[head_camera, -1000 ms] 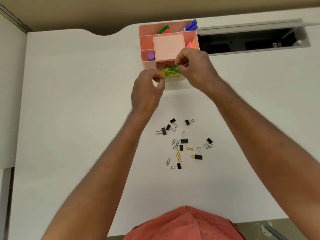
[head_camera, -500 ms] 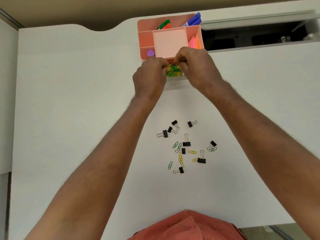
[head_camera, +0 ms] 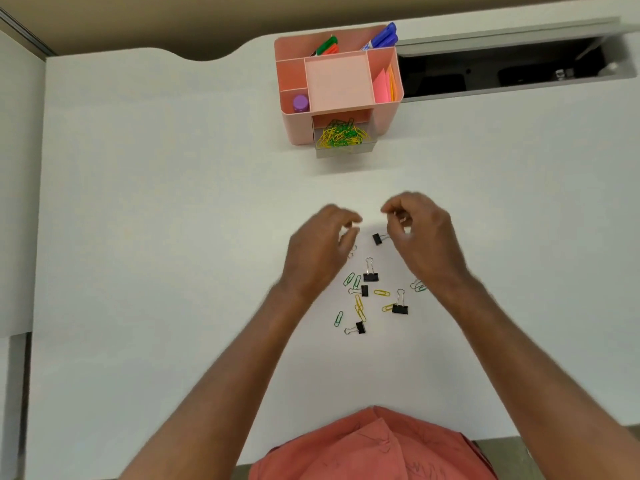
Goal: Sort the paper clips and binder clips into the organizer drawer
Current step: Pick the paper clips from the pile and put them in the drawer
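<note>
Head view looks down on a white desk [head_camera: 156, 237] with broad bare room on every side of the work; its near edge runs by the person's shirt, and a dark open slot [head_camera: 502, 76] lies at the far right. At the far edge stands the pink organizer [head_camera: 388, 129], its small drawer [head_camera: 344, 150] pulled out toward the person and heaped with yellow and green paper clips [head_camera: 341, 136]. Well short of it, both hands hover over the loose scatter: the left hand [head_camera: 318, 252] and the right hand [head_camera: 420, 237] each have fingers loosely curled with nothing visibly pinched, though blur hides the fingertips. Beneath lie black binder clips [head_camera: 370, 273], stiff and light, probably best taken by the wire handles; the thin paper clips [head_camera: 359, 308] lie flat and will likely need a fingernail slid under or a drag along the desk.
</note>
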### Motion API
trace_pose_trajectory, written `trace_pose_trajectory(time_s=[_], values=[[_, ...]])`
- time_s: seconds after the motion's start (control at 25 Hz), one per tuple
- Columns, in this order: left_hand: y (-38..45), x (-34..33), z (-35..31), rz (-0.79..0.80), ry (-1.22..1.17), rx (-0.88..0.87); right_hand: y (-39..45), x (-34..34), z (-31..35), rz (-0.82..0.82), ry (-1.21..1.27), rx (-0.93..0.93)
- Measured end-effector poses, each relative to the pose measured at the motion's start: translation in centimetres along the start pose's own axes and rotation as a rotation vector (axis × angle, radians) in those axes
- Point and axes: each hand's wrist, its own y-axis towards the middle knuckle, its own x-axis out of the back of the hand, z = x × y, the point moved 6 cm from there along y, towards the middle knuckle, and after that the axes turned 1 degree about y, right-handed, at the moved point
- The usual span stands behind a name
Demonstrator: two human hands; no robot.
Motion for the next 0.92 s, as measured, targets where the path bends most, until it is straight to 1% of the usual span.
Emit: trace_pose_trajectory(time_s=[0.08, 0.2, 0.28, 0.4, 0.48, 0.56, 0.64, 0.72, 0.92], values=[[-4.1, -2.0, 0.4, 0.070, 0.012, 0.059, -3.8, -0.6, -1.5, 0.048, -0.045, -0.073], [-8.0, -4.1, 1.0, 0.157, 0.070, 0.141, -8.2, -1.3, -2.7, 0.117, -0.246, -0.107], [-8.6, -4.6, 1.1, 0.202, 0.093, 0.149, -10.0, -1.8, -3.0, 0.197, -0.349, -0.074], [-8.5, -5.0, 0.8, 0.298, 0.082, 0.123, -12.0, -2.8, -2.9, 0.362, -0.479, 0.005], [-8.5, -5.2, 0.7, 0.326, 0.104, 0.116, -12.9, -3.2, -3.0, 0.406, -0.582, 0.052], [-8.6, -5.2, 0.8, 0.293, 0.117, 0.124, -13.0, -3.4, -2.9, 0.349, -0.624, 0.082], [-8.9, -5.1, 0.9, 0.242, 0.096, 0.142, -12.6, -3.3, -2.8, 0.244, -0.606, 0.092], [-9.0, -5.1, 0.9, 0.207, 0.090, 0.158, -12.3, -3.3, -2.7, 0.177, -0.601, 0.100], [-8.7, -5.2, 0.8, 0.180, 0.135, 0.185, -12.0, -3.7, -2.5, 0.128, -0.635, 0.082]])
